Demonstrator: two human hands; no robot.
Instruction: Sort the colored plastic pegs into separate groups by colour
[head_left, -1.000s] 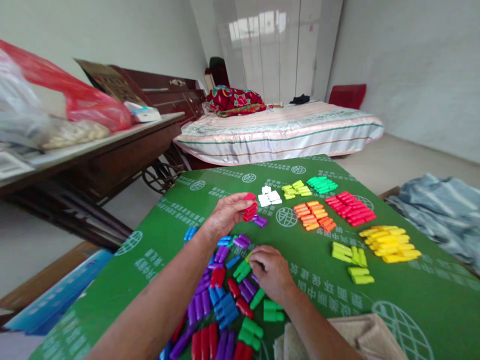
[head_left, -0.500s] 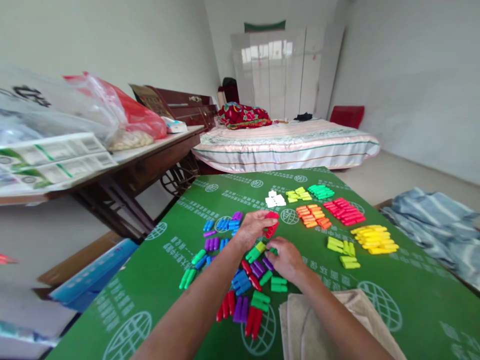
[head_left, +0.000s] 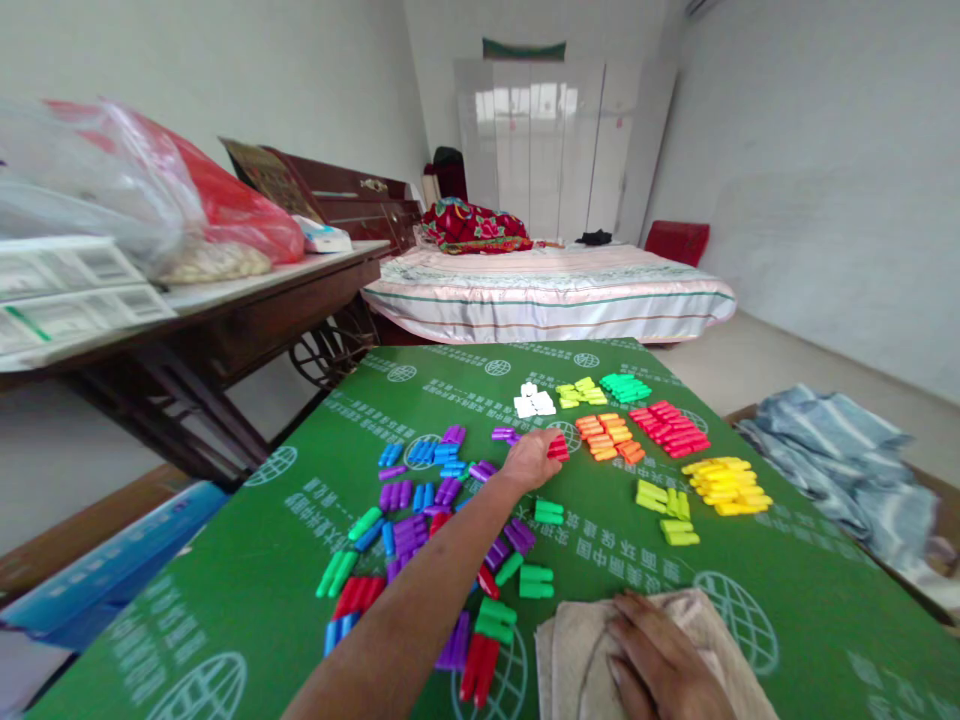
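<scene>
My left hand reaches over the middle of the table, its closed fingers on a few short red sticks; whether these touch the table I cannot tell. Just beyond the hand lie purple sticks. My right hand rests palm down on a folded beige cloth, fingers stretched out. Under and beside my left forearm are mixed purple, blue, green and red sticks, partly hidden by it. Green sticks lie between the two hands.
Sorted groups of sticks lie farther off: white, orange, pinkish red, yellow, lime and green. A side table with bags stands left, a bed behind, and blue cloth to the right.
My right hand has left the sticks and moved down onto the beige cloth. My left hand, with the red sticks, has shifted slightly right and nearer the orange group. The view has turned slightly.
</scene>
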